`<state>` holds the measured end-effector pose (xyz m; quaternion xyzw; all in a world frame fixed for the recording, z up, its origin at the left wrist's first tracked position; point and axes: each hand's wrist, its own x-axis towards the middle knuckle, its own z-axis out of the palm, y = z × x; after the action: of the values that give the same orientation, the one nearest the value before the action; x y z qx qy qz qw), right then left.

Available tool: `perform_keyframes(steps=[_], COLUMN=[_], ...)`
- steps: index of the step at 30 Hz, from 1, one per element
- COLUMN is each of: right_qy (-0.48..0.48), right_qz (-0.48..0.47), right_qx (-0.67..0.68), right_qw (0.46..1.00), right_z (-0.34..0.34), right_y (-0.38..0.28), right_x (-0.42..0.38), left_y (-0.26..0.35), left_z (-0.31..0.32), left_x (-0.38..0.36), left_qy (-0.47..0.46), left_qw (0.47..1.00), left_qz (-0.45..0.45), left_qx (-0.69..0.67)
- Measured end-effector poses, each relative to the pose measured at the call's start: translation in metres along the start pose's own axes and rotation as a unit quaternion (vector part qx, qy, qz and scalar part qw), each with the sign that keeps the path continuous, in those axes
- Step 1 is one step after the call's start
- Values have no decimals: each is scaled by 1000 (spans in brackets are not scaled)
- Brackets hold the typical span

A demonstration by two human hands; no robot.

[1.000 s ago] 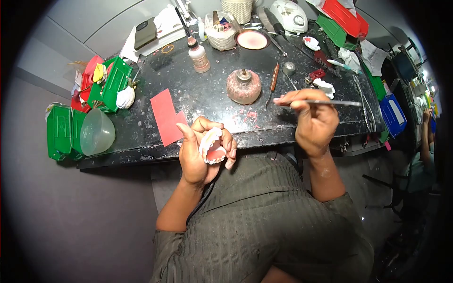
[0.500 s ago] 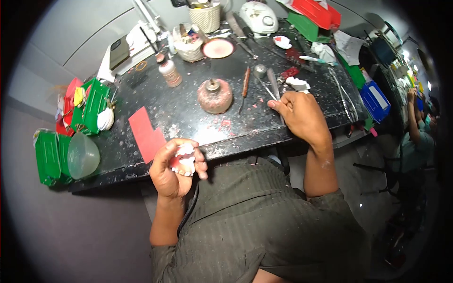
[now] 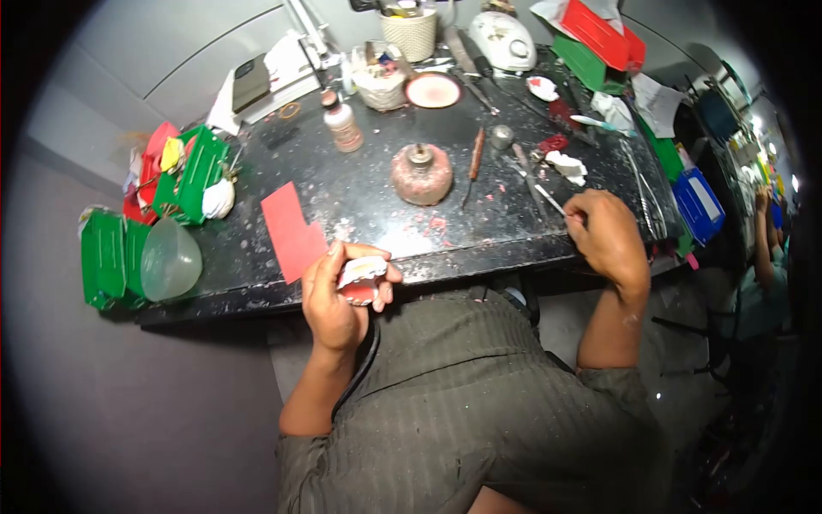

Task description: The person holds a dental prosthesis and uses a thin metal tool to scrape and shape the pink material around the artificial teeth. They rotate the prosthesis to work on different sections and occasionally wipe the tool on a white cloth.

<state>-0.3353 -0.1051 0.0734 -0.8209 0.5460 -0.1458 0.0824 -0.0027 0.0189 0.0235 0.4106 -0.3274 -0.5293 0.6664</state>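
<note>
My left hand (image 3: 336,300), at the front edge of the bench, is wrapped round a dental model (image 3: 363,278) with white teeth and pink wax. Pinched in my right hand (image 3: 608,238) is a slim metal tool (image 3: 552,200), its far end pointing left over the bench. Beside that tool lie a flat metal blade (image 3: 529,184), a small metal cup (image 3: 503,136) and a white crumpled piece (image 3: 566,168). A notched pink wax sheet (image 3: 291,230) lies just behind my left hand. Further back stands a wax-spattered spirit burner (image 3: 421,177), with a wooden-handled carving tool (image 3: 476,158) to its right.
Green bins (image 3: 104,257) and a translucent bowl (image 3: 172,261) stand at the left. At the back are a bottle (image 3: 342,124), a round dish (image 3: 432,90) and a white device (image 3: 503,41). A toothbrush (image 3: 599,124) lies at the right. Another person's arm (image 3: 762,227) shows far right.
My right hand has moved right and toward the bench's front edge, drawing the metal tool away from the small cup. The dental model has turned in my left hand. The view has shifted.
</note>
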Motion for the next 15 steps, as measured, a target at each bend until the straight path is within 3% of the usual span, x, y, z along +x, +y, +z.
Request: perform_keyframes(steps=[5,12,14,15], right_qy=[113,136,163,174], right_qz=[-1,74,62,6], right_qx=[-117,-123,230,325], right_qw=[987,980,957,929], right_z=[-18,-55,-47,-35], right_y=[16,31,29,18], right_x=[-15,-31,-20,-13], left_y=[-1,1,-1,0], left_z=[0,4,2,5], left_x=[-3,-7,-8,-10], left_qy=[-34,-110,-150,-152], left_qw=[997,988,982,982], left_qz=[59,79,65,65], left_qx=[43,69,97,96])
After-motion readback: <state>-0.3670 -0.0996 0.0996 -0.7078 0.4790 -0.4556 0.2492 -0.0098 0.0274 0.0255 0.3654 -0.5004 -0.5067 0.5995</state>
